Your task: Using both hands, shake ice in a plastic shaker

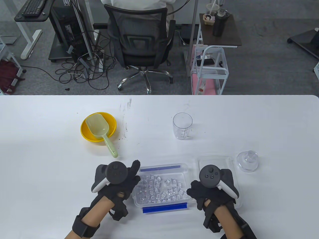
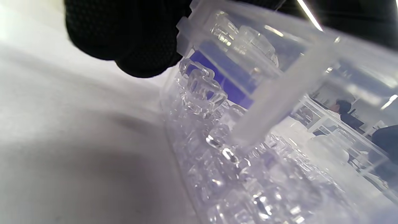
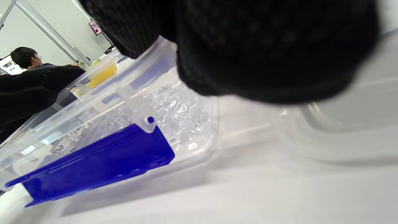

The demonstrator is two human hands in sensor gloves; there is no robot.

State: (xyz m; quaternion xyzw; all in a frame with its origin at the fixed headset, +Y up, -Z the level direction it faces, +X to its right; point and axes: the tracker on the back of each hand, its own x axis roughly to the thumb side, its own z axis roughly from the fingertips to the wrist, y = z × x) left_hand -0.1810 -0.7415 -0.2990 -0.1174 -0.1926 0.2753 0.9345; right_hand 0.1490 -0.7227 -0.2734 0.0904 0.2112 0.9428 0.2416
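The clear plastic shaker cup [image 1: 182,125] stands empty and upright at mid table, apart from both hands. Its clear domed lid [image 1: 247,161] sits at the right. A clear ice container [image 1: 186,171] with blue clasps is open at the front and holds several ice cubes [image 1: 159,189]. My left hand [image 1: 135,174] lies against the container's left end; its fingers [image 2: 133,46] touch the rim [image 2: 279,93] above the ice [image 2: 202,90]. My right hand [image 1: 195,190] lies against the right end; its fingers [image 3: 264,56] sit on the container's rim [image 3: 199,149].
The container's flat clear lid [image 1: 216,161] lies on the table under my right hand and shows in the right wrist view [image 3: 342,140]. A yellow bowl [image 1: 84,134] with a green scoop [image 1: 99,129] stands at the left. The table's far edge borders an office chair.
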